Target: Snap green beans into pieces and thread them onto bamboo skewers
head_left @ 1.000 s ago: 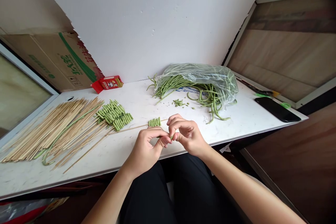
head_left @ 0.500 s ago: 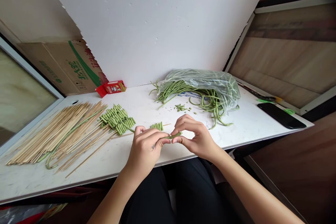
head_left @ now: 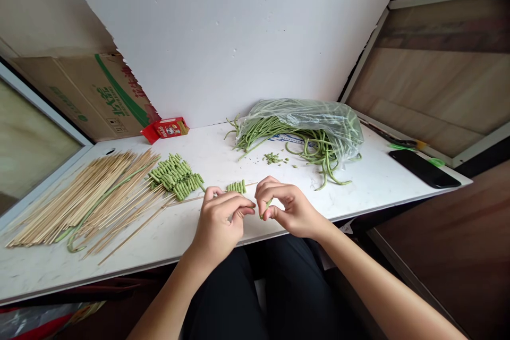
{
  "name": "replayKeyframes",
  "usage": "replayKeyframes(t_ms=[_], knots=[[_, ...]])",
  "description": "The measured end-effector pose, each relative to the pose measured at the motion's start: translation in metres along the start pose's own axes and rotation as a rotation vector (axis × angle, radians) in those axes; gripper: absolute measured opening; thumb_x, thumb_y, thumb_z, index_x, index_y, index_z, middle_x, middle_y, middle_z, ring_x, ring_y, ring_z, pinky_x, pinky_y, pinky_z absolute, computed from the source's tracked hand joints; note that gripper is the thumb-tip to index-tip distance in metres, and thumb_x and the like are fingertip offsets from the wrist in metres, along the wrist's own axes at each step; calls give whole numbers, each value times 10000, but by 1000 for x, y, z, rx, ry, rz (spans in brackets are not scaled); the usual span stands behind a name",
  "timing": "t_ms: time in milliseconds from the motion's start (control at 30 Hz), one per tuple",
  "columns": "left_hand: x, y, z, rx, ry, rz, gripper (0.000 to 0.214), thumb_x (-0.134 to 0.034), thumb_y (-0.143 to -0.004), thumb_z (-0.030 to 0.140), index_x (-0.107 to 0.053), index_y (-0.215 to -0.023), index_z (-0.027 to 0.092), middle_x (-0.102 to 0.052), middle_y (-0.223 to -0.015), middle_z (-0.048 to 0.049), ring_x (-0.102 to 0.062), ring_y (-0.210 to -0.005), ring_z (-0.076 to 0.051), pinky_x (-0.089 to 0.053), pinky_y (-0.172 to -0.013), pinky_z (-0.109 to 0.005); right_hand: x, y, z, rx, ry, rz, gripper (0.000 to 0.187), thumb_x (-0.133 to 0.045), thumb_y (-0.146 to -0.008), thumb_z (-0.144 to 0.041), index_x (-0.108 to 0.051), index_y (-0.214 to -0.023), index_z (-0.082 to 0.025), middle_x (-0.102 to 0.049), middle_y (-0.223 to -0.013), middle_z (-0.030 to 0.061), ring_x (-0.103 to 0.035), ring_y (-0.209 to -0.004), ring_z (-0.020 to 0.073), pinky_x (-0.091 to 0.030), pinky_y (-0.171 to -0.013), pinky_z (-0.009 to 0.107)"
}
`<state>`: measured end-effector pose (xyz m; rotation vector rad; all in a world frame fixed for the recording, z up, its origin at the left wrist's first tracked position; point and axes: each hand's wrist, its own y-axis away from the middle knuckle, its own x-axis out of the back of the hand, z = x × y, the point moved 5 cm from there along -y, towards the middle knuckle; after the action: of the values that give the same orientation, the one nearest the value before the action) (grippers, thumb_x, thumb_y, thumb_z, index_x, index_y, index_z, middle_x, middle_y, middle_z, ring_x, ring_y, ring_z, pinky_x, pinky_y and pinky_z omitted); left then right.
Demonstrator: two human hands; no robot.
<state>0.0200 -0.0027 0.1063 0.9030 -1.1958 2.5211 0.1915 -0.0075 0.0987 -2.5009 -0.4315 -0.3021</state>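
Note:
My right hand pinches a short piece of green bean between thumb and fingers. Just left of it, apart by a small gap, my left hand is closed on a long green bean; only a bit of it shows behind the knuckles. Beyond the hands lies a bamboo skewer threaded with a short row of bean pieces. To the left is a stack of filled bean skewers, beside a wide spread of bare bamboo skewers with a long bean lying across them.
A clear plastic bag spills long beans at the back of the white table. Bean scraps lie before it. A red box stands back left near a cardboard box. A black phone rests at the right.
The bean that spanned both hands is now parted: a short piece is in my right hand, which has drawn slightly away from the left. The view has shifted slightly.

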Motion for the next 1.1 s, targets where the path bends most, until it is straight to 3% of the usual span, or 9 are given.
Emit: replayKeyframes(t_ms=[67,167,300,433,667,833,933,1000,1100], knots=[[7,-1,-7,11,3,16,198,-668,-972,80,-748,-877,234,-811,-844,25,-723,-750,-160,-406,-851,-388,2,0,2,-18,-44,9,310,-732,-980,-497,-750,-831,-225,-708,-798,69,-620,-915,250,-516,-881,422],[16,-2,-17,69,90,34,78,-732,-977,190,-795,-969,234,-812,-898,-17,-733,-827,-186,-481,-859,-362,19,0,19,-39,8,130,217,-803,-937,-448,-802,-913,-232,-751,-880,80,-645,-904,248,-512,-816,400],[18,-1,-27,186,228,12,164,-678,-1024,249,-825,-1092,223,-772,-926,-53,-708,-840,-174,-529,-768,-294,53,4,66,-197,367,270,213,-790,-930,-443,-845,-989,-246,-786,-948,101,-649,-971,295,-488,-743,391],[12,0,-31,256,307,-72,266,-592,-1077,305,-805,-1206,212,-737,-956,-78,-698,-892,-177,-551,-790,-279,64,10,99,-331,585,214,187,-749,-932,-372,-863,-1009,-246,-795,-959,111,-628,-1062,353,-518,-899,477],[5,3,-33,324,350,-181,286,-573,-1080,297,-771,-1280,242,-779,-1043,-75,-748,-967,-185,-605,-868,-294,68,16,113,-386,639,34,164,-789,-908,-407,-878,-973,-286,-797,-1010,94,-611,-1146,375,-490,-1005,502],[-2,6,-34,332,260,-127,425,-735,-974,194,-695,-1389,278,-827,-1018,-23,-791,-937,-189,-634,-917,-330,68,9,89,-373,483,49,346,-851,-833,-553,-865,-994,-246,-803,-1078,117,-651,-1155,372,-509,-942,469],[-4,6,-27,212,161,-76,516,-774,-925,118,-670,-1404,278,-831,-991,-4,-795,-955,-189,-638,-941,-336,46,3,51,-355,192,28,402,-741,-941,-575,-823,-1140,-236,-811,-1136,106,-725,-1077,295,-522,-828,383],[-5,6,-22,143,124,-27,528,-772,-920,96,-659,-1404,272,-822,-1020,-11,-792,-951,-181,-648,-914,-317,28,1,26,-312,136,-7,452,-810,-901,-540,-789,-1241,-244,-822,-1072,85,-738,-1036,269,-510,-800,353],[-5,7,-13,61,91,21,494,-728,-956,100,-641,-1413,266,-799,-1079,-31,-784,-947,-167,-652,-916,-308,14,0,6,-267,150,44,322,-802,-924,-504,-826,-1123,-253,-823,-1013,64,-727,-911,219,-490,-740,328]])
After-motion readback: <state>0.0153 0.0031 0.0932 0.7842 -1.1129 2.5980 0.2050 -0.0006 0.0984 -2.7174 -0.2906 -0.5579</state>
